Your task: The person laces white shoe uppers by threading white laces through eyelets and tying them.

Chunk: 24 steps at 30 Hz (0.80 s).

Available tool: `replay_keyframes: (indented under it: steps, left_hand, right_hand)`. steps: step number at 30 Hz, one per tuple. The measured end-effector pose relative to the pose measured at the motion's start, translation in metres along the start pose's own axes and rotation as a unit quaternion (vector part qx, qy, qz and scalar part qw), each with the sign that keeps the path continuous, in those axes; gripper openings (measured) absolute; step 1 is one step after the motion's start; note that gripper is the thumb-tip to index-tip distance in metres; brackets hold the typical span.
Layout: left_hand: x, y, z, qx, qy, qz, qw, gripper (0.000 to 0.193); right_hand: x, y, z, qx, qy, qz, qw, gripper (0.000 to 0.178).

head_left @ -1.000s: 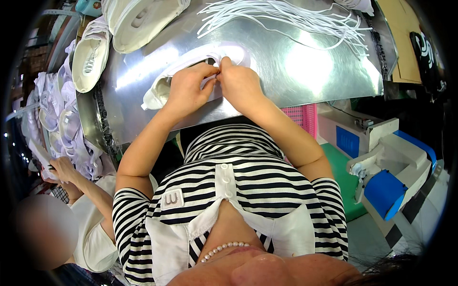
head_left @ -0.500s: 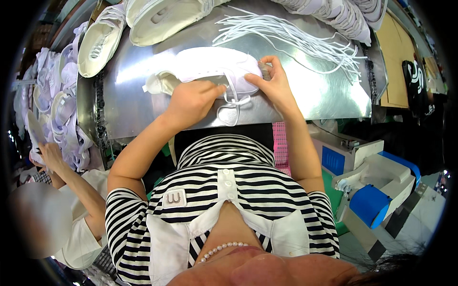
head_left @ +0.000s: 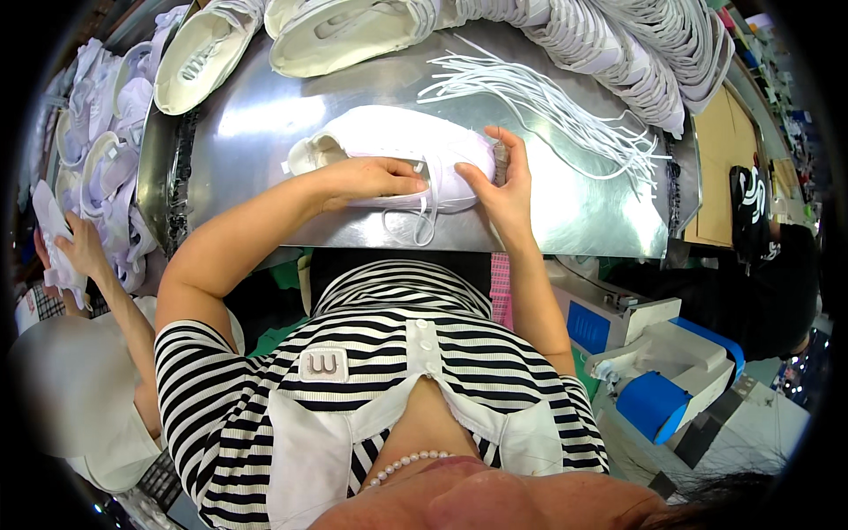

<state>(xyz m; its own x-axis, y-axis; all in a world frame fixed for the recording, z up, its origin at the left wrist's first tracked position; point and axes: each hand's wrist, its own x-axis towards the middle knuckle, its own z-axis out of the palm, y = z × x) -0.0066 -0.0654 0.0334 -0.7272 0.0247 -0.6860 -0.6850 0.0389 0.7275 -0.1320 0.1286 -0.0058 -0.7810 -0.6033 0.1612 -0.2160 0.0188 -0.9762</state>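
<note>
A white-lilac shoe upper (head_left: pixel 389 132) lies on its side on the metal table, its open heel end to the left and its toe to the right. My left hand (head_left: pixel 375 181) is closed at the lacing edge, its fingertips pinched by the white shoelace (head_left: pixel 432 201); the exact grip is partly hidden. A loop of that lace hangs over the near side of the upper. My right hand (head_left: pixel 505 185) grips the toe end, thumb on the near face and fingers curled round the far side.
Loose white laces (head_left: pixel 530 93) lie in a bundle at the back right of the table (head_left: pixel 601 212). Stacked shoe uppers (head_left: pixel 609 62) line the far edge. At left, a co-worker's hand (head_left: pixel 84 247) holds a white piece beside piled uppers. A blue-and-grey machine (head_left: pixel 654 406) stands lower right.
My left hand has shifted slightly, its forearm now lying flatter across. The lace loop has changed shape. The whole view has tilted a little; my right hand keeps the toe.
</note>
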Motion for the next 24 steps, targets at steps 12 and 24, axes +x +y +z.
replay_keyframes:
  steps: [12,24]
  left_hand:
    - [0.015,-0.004,-0.009,0.036,0.096,0.159,0.982,0.011]
    - [-0.020,-0.001,-0.029,0.374,0.373,0.333,0.781,0.006]
  right_hand:
    - [-0.007,0.014,-0.006,0.111,0.009,0.201,0.973,0.046]
    - [-0.010,0.016,-0.004,0.160,0.025,0.194,0.968,0.040]
